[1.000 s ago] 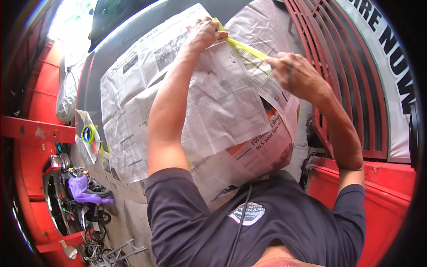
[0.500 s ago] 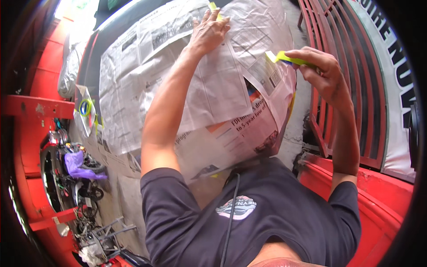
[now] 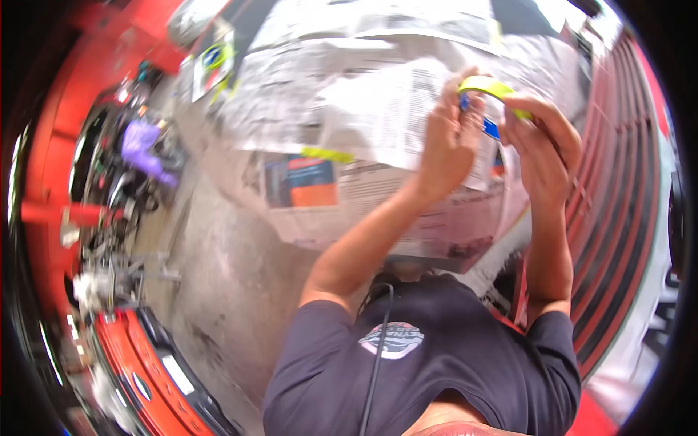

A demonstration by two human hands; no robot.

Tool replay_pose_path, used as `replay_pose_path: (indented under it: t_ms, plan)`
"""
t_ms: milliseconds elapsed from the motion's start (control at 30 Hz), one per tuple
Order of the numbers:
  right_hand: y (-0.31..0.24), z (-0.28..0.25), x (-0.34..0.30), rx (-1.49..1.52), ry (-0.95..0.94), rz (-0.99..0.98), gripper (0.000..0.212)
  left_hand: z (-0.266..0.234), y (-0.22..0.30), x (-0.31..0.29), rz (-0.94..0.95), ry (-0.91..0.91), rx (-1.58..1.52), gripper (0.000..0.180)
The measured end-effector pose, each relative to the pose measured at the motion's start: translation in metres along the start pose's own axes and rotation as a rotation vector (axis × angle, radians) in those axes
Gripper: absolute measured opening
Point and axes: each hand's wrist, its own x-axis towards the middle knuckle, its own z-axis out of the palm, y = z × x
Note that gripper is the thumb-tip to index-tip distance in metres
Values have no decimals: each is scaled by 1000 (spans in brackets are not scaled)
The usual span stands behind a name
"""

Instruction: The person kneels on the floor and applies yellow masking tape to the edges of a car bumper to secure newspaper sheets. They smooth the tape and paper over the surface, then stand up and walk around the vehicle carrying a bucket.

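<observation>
In front of me, both hands are at a roll of yellow-green masking tape [image 3: 488, 86] with a blue inner core. My right hand [image 3: 542, 149] grips the roll's right side between thumb and fingers. Against its left side, my left hand [image 3: 445, 152] is closed, its thumb by the blue core and its fingertips partly hidden behind the roll. Under and beyond the hands, overlapping newspaper sheets [image 3: 378, 102] cover a broad dark panel. A short yellow-green tape strip [image 3: 327, 155] lies across a sheet edge to the left of my hands. The picture is blurred by motion.
A red slatted metal grille [image 3: 611, 196] runs along the right. Another tape roll [image 3: 213, 57] is at the far left with clear plastic. A purple bag [image 3: 144, 149] lies among machine parts. A red car panel [image 3: 134, 356] stands lower left, beside the concrete floor [image 3: 225, 269].
My left hand has left the far tape strip and come to the roll in my right hand. The view has shifted, bringing the near newspaper edge and more floor into sight.
</observation>
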Motion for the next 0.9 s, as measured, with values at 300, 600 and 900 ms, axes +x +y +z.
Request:
replay_pose_path:
  t_ms: [300, 600, 900]
  plan:
    - [35, 123, -34, 431, -34, -32, 56, -77, 15, -48, -216, 280, -785, 36]
    - [28, 245, 13, -315, -347, 206, 28, -260, 55, -63, 151, 260, 162, 47]
    - [181, 309, 190, -1302, -227, -545, 26, -475, 24, -207, -301, 442, 29, 27]
